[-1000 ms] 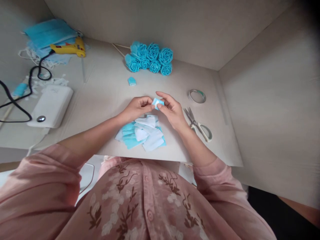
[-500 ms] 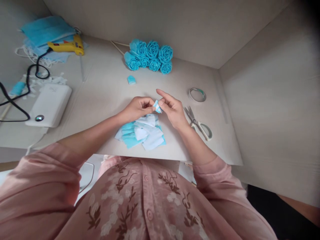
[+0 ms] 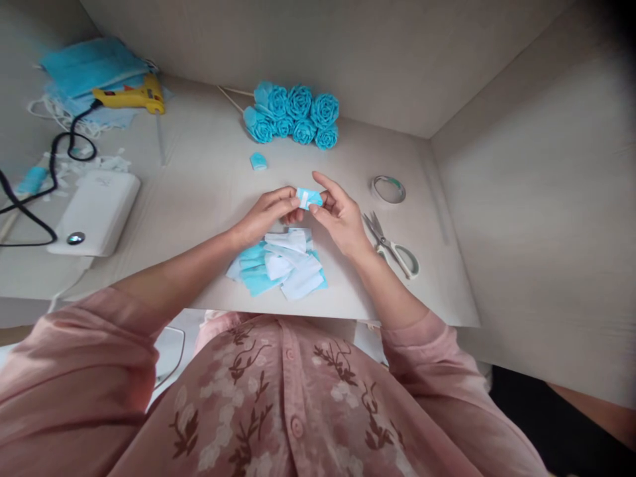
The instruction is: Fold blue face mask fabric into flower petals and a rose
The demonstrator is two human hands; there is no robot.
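Note:
Between my two hands is a small folded piece of blue fabric (image 3: 311,197) with a white strip across it. The thumb and fingers of my left hand (image 3: 271,211) pinch its left end. My right hand (image 3: 342,215) grips the right end with thumb and bent fingers, its index finger raised. Just below lies a loose pile of cut blue and white fabric pieces (image 3: 293,265). A single small blue piece with a rounded end (image 3: 258,161) rests on the table beyond my hands.
Blue fabric roses (image 3: 298,112) lie at the back. A tape roll (image 3: 388,189) and scissors (image 3: 392,248) sit to the right. On the left are a yellow glue gun (image 3: 132,97), stacked face masks (image 3: 92,63), a white power bank (image 3: 97,212), a black cable (image 3: 55,159) and white scraps (image 3: 112,162).
The fabric piece has been turned and opened out, so its blue face and white strip show flatter. My left hand has shifted slightly left. Both hands still hold the piece.

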